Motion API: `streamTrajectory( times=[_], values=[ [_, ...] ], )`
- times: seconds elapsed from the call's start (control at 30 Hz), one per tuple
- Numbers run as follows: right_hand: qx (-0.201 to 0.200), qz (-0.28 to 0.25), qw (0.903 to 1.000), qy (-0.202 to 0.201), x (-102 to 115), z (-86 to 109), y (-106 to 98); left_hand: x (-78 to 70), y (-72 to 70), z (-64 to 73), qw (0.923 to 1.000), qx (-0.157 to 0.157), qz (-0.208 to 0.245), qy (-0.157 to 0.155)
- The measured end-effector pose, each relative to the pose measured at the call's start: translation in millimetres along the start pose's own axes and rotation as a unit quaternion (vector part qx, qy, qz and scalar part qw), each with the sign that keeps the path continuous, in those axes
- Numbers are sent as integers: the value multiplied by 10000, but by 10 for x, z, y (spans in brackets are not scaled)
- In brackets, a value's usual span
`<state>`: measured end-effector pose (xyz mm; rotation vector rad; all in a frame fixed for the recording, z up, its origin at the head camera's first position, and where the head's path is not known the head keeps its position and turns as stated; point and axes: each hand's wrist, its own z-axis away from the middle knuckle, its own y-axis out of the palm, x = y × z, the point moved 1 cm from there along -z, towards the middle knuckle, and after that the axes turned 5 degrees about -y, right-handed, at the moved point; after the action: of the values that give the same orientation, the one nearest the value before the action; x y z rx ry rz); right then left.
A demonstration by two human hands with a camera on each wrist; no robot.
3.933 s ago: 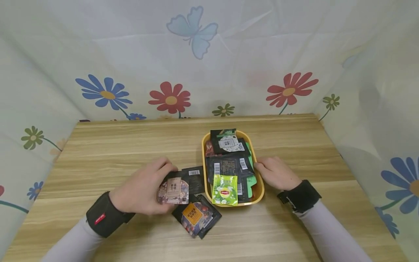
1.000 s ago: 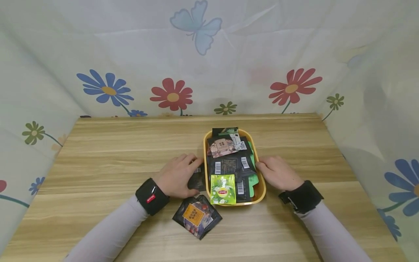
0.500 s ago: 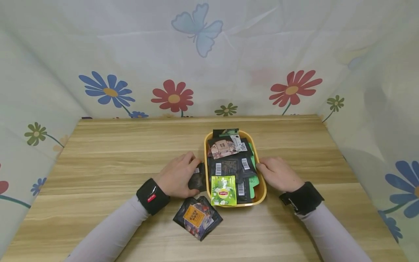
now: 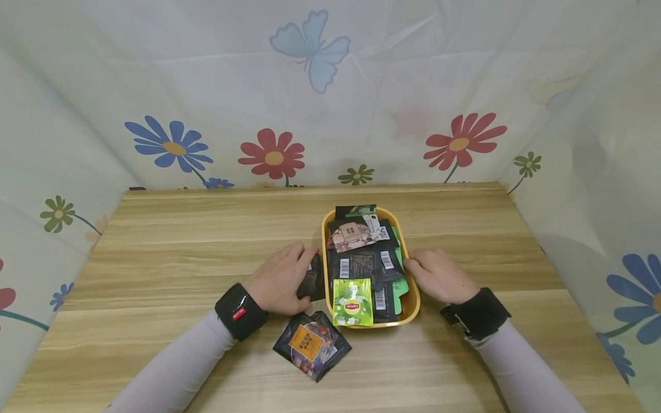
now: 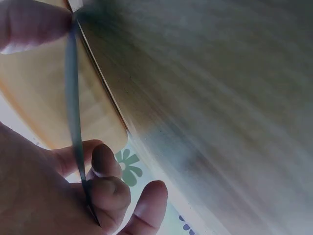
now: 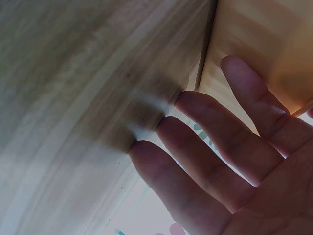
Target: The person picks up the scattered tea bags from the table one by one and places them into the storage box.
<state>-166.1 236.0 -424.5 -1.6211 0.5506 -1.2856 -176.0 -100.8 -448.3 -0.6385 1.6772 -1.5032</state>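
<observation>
A yellow plastic basket (image 4: 411, 304) stands on the table, filled with tea sachets. Left of it, my left hand (image 4: 279, 281) pinches a black sachet (image 4: 312, 282) by its edges; in the left wrist view the sachet (image 5: 72, 98) shows edge-on between thumb and fingers, beside the basket wall. My right hand (image 4: 441, 274) holds the basket at its right rim. In the right wrist view the index finger lies on the basket's outer wall, the thumb just shows at the rim, and the other fingertips (image 6: 142, 152) are down at the table.
Black sachets with an orange label (image 4: 310, 344) lie overlapped in front of the left hand. In the basket are a green Lipton sachet (image 4: 353, 303), a pink-printed sachet (image 4: 353, 234) and several black ones. A flowered curtain (image 4: 206, 86) borders the table's back and sides.
The pink-printed sachet, earlier in the left hand, now lies in the basket. The left hand has moved right to the black sachet, nearly still this last second. The right hand has stayed put.
</observation>
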Motion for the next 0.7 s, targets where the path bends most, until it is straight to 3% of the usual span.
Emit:
streamTrajectory(
  times=[0.33, 0.5, 0.7],
  values=[
    [-21, 78, 10000, 46, -18, -12, 6, 2, -17, 16, 9998, -89, -105, 153],
    [-7, 42, 10000, 84, -12, -3, 3, 9, -92, 27, 10000, 28, -25, 32],
    [22, -27, 9999, 132, -12, -3, 2, 84, -226, 38, 9998, -116, -8, -176]
  ],
)
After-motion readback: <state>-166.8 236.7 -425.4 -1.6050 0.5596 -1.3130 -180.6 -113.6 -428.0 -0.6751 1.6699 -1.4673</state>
